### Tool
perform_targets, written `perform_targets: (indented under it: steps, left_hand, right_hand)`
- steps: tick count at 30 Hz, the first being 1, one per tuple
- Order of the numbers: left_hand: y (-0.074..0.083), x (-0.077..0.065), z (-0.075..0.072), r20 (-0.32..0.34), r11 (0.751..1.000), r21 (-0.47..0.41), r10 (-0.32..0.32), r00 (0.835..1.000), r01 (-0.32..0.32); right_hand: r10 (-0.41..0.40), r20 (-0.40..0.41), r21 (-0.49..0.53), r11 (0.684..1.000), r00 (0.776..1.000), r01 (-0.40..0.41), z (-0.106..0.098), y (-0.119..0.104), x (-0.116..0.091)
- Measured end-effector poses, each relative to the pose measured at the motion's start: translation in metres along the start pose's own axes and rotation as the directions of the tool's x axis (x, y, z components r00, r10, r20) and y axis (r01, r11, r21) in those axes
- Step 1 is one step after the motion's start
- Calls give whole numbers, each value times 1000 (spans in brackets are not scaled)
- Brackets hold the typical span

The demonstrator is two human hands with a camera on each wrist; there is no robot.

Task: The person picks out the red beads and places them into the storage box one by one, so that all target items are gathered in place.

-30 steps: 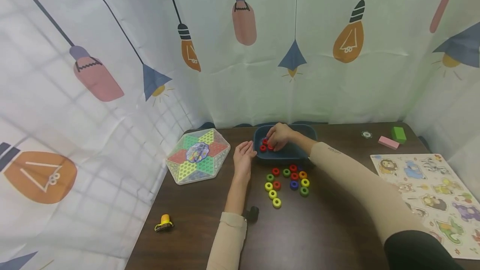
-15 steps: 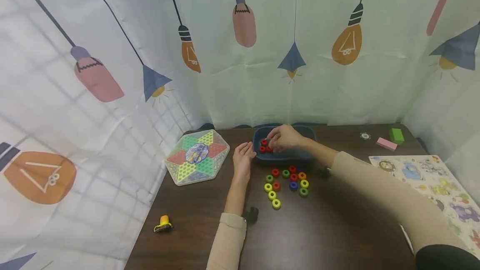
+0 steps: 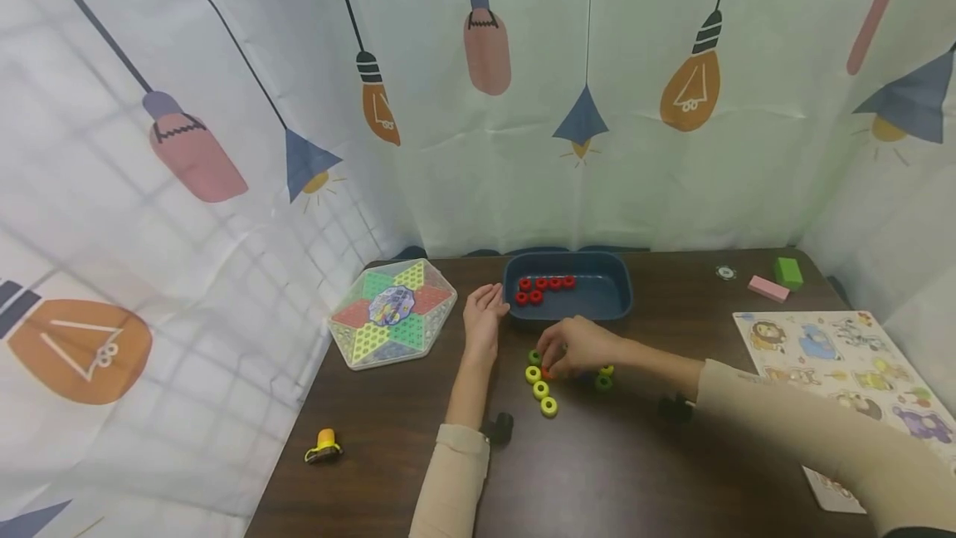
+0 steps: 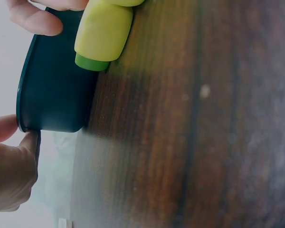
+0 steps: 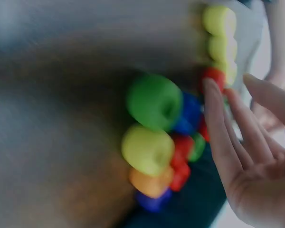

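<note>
My left hand (image 3: 484,322) is at the left end of a dark blue tray (image 3: 627,293); in the left wrist view its thumb and a finger pinch the tray's rim (image 4: 21,102). Several red rings (image 3: 555,282) lie inside the tray, toward its left side. In front of it, my right hand (image 3: 578,347) is low over loose coloured rings, covering several of them. A red ring (image 5: 213,78) is right at its fingertips, with the fingers fairly straight and the thumb apart. Yellow rings (image 3: 541,390) form a slanting row beside that hand.
A hexagonal Chinese checkers board (image 3: 392,310) lies left of the tray. To the right are an animal puzzle board (image 3: 851,355), a pink block (image 3: 768,289), a green block (image 3: 787,273) and a round token (image 3: 725,273). A small yellow-and-black object (image 3: 324,446) sits at front left.
My right hand has moved out of the tray toward me, down to the rings on the table. More red rings in the tray are now uncovered. The left hand stays in place.
</note>
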State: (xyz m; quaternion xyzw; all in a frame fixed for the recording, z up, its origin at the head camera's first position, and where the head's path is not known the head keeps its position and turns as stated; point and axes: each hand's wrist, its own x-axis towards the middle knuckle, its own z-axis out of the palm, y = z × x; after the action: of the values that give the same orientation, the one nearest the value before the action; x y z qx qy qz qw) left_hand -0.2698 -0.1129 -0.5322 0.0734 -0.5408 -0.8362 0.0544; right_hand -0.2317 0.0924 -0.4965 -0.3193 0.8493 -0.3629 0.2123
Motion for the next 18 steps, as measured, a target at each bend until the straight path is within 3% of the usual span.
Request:
perform_targets:
  steps: [6,10,13,18]
  left_hand:
    - [-1,1,-1,-10,999,32,17,1000,-17]
    - [-1,0,-1,-12,999,31,20,1000,-19]
    - [-1,-1,-1,-5,1000,21,17,1000,-17]
    - [-1,-1,-1,5,1000,7,17,1000,-17]
  right_hand:
    - [-31,-151,-135,991,988,11,17,4,1]
    - [29,-206,-68,997,978,-44,23,5,2]
    - [87,-198,15,996,976,-86,27,6,3]
    - [111,-164,96,991,980,-96,32,8,6]
